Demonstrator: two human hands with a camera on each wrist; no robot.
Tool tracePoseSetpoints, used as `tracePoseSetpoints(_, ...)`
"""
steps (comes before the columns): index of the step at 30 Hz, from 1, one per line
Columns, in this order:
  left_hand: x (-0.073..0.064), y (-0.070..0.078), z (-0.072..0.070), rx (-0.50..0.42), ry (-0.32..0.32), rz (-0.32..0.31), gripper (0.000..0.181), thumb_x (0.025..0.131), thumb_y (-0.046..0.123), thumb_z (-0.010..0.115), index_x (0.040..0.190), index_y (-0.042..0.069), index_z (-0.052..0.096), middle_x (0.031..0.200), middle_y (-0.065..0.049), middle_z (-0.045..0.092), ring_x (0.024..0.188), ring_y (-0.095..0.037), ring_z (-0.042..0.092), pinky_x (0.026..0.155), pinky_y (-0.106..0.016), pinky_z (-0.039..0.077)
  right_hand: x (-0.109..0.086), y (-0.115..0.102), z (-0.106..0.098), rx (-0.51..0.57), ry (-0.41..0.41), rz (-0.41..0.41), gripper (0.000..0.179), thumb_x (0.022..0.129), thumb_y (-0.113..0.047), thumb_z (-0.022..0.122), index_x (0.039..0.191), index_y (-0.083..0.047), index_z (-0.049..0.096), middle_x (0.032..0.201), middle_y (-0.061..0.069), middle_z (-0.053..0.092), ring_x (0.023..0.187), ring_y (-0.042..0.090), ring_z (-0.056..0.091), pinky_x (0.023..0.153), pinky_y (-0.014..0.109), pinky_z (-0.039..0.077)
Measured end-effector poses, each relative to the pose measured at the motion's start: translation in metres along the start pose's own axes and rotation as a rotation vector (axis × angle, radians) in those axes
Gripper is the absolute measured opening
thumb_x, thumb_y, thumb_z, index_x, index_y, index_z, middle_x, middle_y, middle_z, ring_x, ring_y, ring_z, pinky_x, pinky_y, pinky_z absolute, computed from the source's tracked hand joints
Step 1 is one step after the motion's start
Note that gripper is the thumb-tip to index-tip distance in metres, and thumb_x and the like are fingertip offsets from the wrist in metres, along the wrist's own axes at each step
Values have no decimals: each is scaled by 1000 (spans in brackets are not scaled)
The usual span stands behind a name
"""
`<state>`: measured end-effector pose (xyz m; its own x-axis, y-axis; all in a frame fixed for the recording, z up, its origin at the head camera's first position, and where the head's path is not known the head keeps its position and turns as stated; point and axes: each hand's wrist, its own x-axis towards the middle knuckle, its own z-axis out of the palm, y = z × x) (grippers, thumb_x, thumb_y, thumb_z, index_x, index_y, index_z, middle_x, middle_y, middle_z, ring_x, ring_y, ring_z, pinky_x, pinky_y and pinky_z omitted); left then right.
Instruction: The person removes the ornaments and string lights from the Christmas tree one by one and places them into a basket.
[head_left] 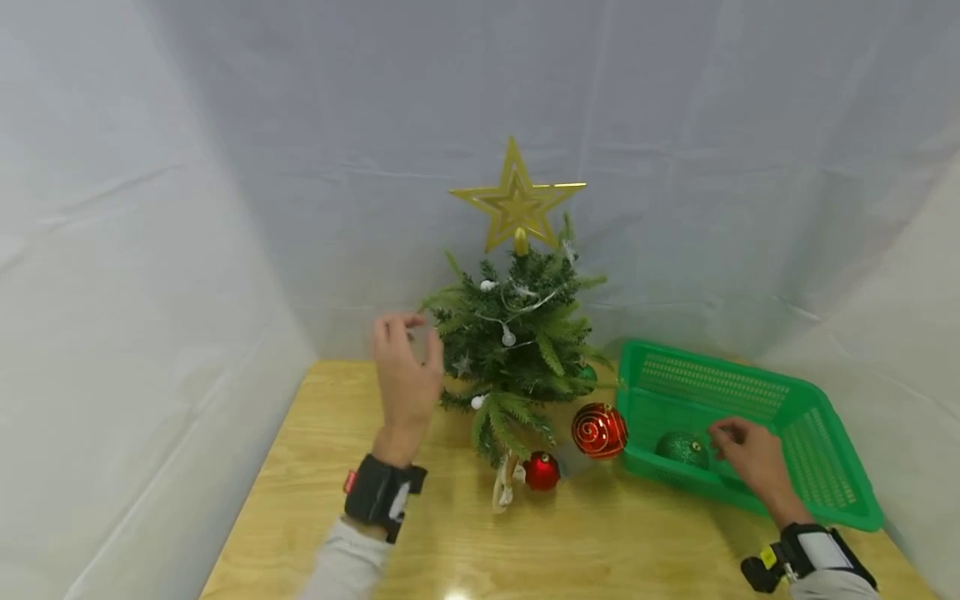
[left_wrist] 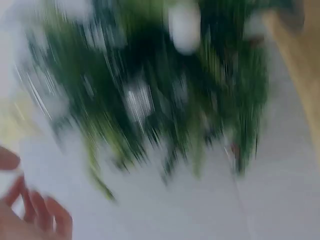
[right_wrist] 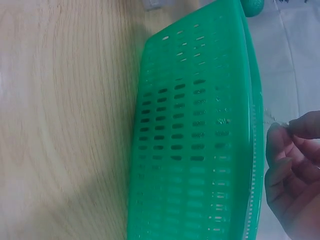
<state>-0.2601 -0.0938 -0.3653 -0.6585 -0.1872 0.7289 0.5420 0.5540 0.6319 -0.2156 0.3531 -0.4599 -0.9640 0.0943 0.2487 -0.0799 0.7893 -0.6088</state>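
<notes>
My left hand (head_left: 408, 371) is raised at the left side of a small Christmas tree (head_left: 525, 350), fingers bent, with a gap between thumb and forefinger. Blurred in the left wrist view, the tree's branches (left_wrist: 150, 90) lie beyond that hand's fingers (left_wrist: 45, 212). Over the green basket (head_left: 750, 375), my right hand (head_left: 753, 458) is next to a glittery green bauble (head_left: 682, 450) with a gold cap. In the right wrist view, its thumb and forefinger pinch a thin string (right_wrist: 270, 116). Whether that string ends at the bauble is hidden by the basket wall (right_wrist: 185, 145).
A gold star (head_left: 517, 200) tops the tree, and a string of white bulbs (head_left: 508, 336) winds round it. A red swirled bauble (head_left: 600, 431), a plain red bauble (head_left: 543, 472) and another green bauble (head_left: 587, 377) are around its lower part. White cloth (head_left: 337, 167) encloses the wooden table (head_left: 300, 467).
</notes>
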Motion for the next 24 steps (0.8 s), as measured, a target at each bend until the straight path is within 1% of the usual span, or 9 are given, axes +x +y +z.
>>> tracePoseSetpoints(2,-29,19,11,26,-46,147,14,89,6,61,99,-4,58,93,-15,51,74,-23,51,63,-31,48,1,-1,-4,17,-22,26,30,99,-17,55,113,10,58,80,16,69,62,20,65,53,32,49)
tracePoseSetpoints(4,-51,34,23,65,-189,211,17,90,11,64,102,0,60,91,-11,50,65,-15,46,51,-23,42,2,-8,-10,29,-54,40,36,100,-20,52,122,9,52,85,19,69,63,18,65,56,27,47)
tracePoseSetpoints(7,-69,46,39,222,-412,165,32,91,23,68,117,5,60,100,-10,41,62,-11,40,43,-18,33,6,-27,-16,82,-75,56,40,101,-23,51,127,8,50,89,20,69,64,11,64,58,25,48)
tracePoseSetpoints(10,-73,50,48,373,-515,100,34,91,23,69,120,7,62,105,-13,38,60,-13,39,40,-18,29,9,-55,-14,136,-91,20,36,101,-21,53,123,7,55,92,21,68,65,8,62,58,26,50)
tracePoseSetpoints(12,-74,49,49,417,-528,78,28,90,17,70,115,7,65,104,-14,40,58,-14,41,38,-19,30,12,-74,-8,176,-113,-2,34,100,-21,54,120,6,59,95,21,68,67,10,62,59,27,51)
tracePoseSetpoints(15,-77,46,46,393,-524,56,15,90,9,67,105,5,69,99,-14,45,56,-15,46,41,-20,36,15,-97,1,209,-160,-46,33,99,-23,57,120,2,61,99,19,66,70,17,64,60,29,52)
tracePoseSetpoints(18,-77,41,40,352,-518,49,9,90,4,66,98,3,71,93,-13,50,60,-18,56,48,-24,46,20,-112,13,172,-189,-115,33,98,-23,59,123,0,61,103,17,65,81,24,65,64,34,53)
tracePoseSetpoints(21,-75,37,34,341,-495,69,7,89,2,67,94,1,72,89,-13,56,66,-23,63,55,-26,53,19,-126,20,134,-209,-163,36,96,-21,62,125,1,59,110,19,63,94,33,63,70,39,54)
tracePoseSetpoints(24,-72,34,27,339,-466,100,6,87,0,69,92,-1,72,85,-12,60,70,-23,65,60,-26,55,17,-136,27,111,-210,-182,37,95,-19,63,125,3,58,116,21,60,100,35,61,74,41,54)
